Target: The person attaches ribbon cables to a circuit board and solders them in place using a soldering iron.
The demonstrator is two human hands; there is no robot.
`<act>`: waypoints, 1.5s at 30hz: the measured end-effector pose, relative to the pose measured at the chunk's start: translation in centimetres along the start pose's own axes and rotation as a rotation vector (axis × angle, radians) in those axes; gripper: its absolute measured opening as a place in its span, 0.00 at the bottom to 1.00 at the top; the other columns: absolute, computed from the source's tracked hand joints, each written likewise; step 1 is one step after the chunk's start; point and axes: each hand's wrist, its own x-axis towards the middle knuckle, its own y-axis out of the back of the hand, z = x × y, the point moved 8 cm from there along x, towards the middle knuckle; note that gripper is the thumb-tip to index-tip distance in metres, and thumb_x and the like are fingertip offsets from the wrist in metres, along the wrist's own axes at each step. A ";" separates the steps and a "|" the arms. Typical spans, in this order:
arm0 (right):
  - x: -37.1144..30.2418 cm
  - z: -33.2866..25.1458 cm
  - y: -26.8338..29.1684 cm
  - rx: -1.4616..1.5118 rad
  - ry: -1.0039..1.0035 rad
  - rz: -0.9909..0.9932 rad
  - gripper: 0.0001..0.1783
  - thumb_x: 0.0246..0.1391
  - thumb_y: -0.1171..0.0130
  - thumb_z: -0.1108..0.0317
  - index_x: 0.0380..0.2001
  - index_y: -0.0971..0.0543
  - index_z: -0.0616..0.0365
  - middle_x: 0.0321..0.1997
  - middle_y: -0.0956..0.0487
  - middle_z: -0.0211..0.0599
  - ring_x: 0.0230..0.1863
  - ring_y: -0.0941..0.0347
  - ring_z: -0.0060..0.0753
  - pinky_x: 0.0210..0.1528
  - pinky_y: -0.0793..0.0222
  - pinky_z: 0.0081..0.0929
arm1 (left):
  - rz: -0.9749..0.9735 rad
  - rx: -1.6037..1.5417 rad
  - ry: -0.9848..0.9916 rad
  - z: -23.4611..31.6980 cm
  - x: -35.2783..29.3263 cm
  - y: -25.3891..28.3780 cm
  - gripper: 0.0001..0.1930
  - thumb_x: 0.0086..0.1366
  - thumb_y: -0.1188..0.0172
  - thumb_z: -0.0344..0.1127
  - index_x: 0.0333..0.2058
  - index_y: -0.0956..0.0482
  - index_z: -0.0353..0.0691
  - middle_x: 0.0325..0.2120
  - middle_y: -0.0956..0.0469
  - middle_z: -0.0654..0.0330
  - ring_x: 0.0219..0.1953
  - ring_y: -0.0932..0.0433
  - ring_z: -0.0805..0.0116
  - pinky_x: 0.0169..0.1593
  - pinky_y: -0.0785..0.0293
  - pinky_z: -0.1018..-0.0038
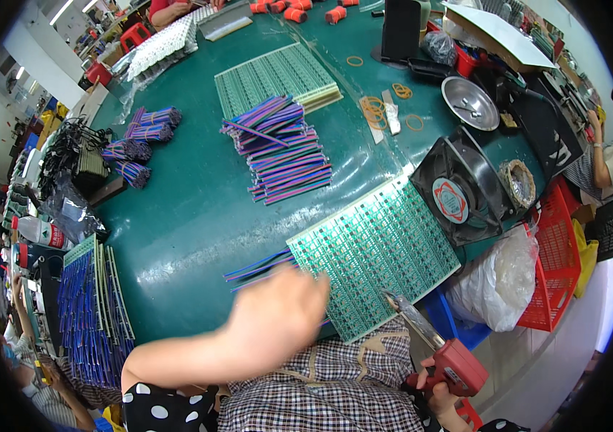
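A green circuit board panel [375, 255] with rows of small parts lies at the table's front edge. My left hand [278, 309], blurred, is over its left edge, with fingers curled inward; what they pinch, if anything, is hidden. Several blue and dark wires [260, 266] stick out beyond that edge, close to the hand. My right hand [439, 392] grips a red soldering gun [457, 367]. Its metal tip reaches the panel's lower right part. Beyond the panel lies a pile of short blue, pink and black wires [281, 151].
Stacked panels [274, 75] lie behind the wire pile. Wire bundles [141, 133] and wired strips [91, 309] are at the left. A black fan [457, 187], metal bowl [470, 103], tape roll [517, 182] and red basket [555, 252] stand at the right. Other people work nearby.
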 end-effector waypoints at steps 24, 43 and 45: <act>-0.3 -2.7 -2.5 0.134 -0.409 -0.159 0.32 0.46 0.29 0.51 0.45 0.29 0.63 0.36 0.22 0.35 0.36 0.27 0.23 0.38 0.32 0.21 | 0.226 -0.172 -0.286 3.0 -3.9 -1.3 0.15 0.45 0.41 0.28 0.35 0.21 0.31 0.29 0.23 0.56 0.26 0.24 0.66 0.25 0.27 0.76; -1.8 -0.6 -1.2 -0.239 -0.131 -0.169 0.43 0.41 0.27 0.53 0.54 0.31 0.71 0.30 0.18 0.34 0.31 0.20 0.30 0.33 0.26 0.24 | 0.330 0.070 -0.257 4.6 -5.5 -3.7 0.11 0.46 0.40 0.25 0.31 0.20 0.28 0.26 0.24 0.58 0.24 0.24 0.70 0.24 0.29 0.80; -2.0 -0.1 -0.9 -0.352 -0.152 -0.228 0.43 0.40 0.27 0.51 0.53 0.30 0.72 0.32 0.18 0.36 0.31 0.20 0.32 0.35 0.25 0.26 | 0.333 0.077 -0.260 4.7 -5.5 -3.7 0.11 0.46 0.40 0.25 0.31 0.20 0.28 0.26 0.24 0.58 0.24 0.24 0.70 0.24 0.29 0.81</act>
